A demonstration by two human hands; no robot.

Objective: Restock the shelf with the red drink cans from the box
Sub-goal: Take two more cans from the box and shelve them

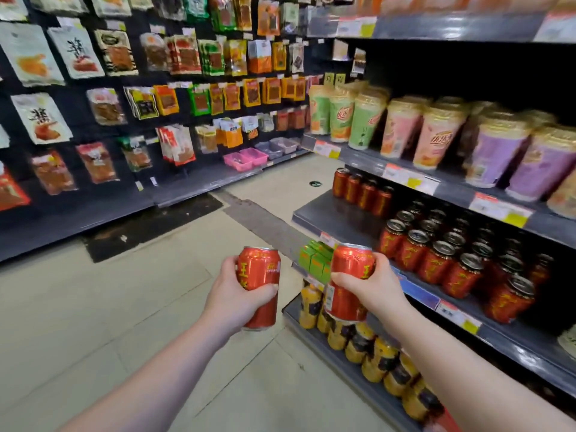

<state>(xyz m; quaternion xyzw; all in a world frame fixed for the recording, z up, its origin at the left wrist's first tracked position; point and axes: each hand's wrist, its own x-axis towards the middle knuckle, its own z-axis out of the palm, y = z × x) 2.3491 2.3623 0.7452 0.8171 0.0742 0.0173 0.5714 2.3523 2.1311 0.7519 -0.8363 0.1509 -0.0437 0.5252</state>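
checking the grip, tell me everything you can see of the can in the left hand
The can is a red metal drink can with yellow characters down its side and a small label near the top. It looks closed and undented. It is held roughly upright, tilted slightly, over the floor, left of the shelf. The left hand wraps its lower half, thumb across the front. Nothing else touches it.

Glossy red metal cans [259,286] — matt grey metal shelf [335,218].

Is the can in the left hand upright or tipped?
Roughly upright, leaning slightly: the can has its top rim uppermost and base lowest, gripped around its side by the left hand.
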